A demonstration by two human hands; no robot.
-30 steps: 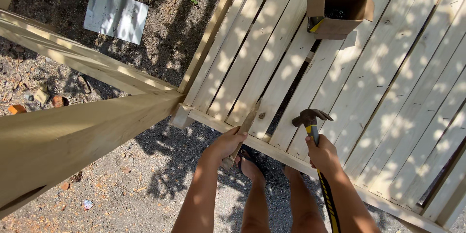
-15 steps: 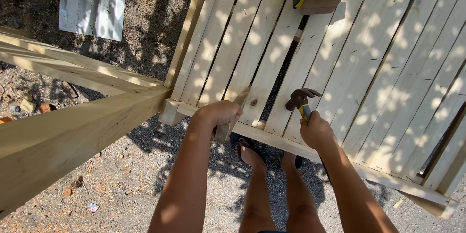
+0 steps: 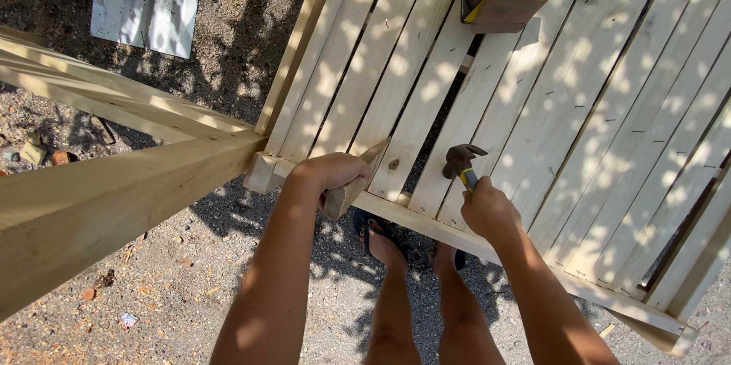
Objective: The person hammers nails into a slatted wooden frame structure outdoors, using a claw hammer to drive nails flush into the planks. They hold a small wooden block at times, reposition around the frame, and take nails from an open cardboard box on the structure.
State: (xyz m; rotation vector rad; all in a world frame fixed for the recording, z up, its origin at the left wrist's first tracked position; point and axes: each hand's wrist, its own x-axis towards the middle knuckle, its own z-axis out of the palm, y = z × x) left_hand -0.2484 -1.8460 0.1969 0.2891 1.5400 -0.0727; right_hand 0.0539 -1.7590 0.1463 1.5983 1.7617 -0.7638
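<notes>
While the left hand [image 3: 329, 175] grips a small wood block [image 3: 358, 178] at frame centre, the right hand [image 3: 487, 209], wrapped around the hammer [image 3: 461, 161], should strike squarely, fingers kept clear.

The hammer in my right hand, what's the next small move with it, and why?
Probably a short tap with the hammer leftward onto the small wood block. The left hand braces that block on edge against a pale slat at the frame's lower rail, while the right hand holds the hammer head raised beside it, apart from the wood.
</notes>
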